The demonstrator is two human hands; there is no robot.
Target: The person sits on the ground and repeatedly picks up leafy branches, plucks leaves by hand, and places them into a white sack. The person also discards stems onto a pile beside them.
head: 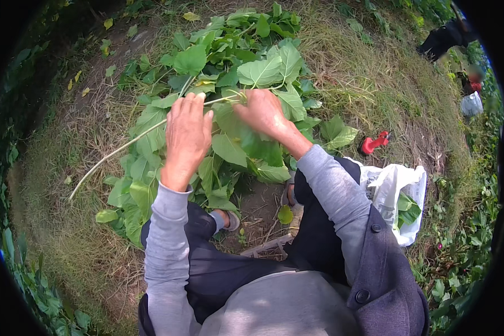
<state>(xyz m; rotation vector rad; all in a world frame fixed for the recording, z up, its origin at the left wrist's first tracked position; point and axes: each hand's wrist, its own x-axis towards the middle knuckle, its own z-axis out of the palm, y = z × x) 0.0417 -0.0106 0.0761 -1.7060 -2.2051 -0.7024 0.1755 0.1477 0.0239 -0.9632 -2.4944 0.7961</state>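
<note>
My left hand (189,132) is closed around a long, pale leafy branch (122,148), whose bare end reaches down to the left. Farther along the same branch, my right hand (262,110) grips leaf stalks near its leafy end, with broad green leaves hanging below the fingers. Under and beyond both hands lies a large heap of leafy branches (239,54) on the ground. The palms and most of the fingertips are hidden.
At my right a white plastic bag (388,180) holds green leaves. Just beyond it, a red-handled tool (374,143) lies on dry grass. Other people are at the upper right, near another white bag (471,104). Part of a low wooden frame (269,246) shows between my legs.
</note>
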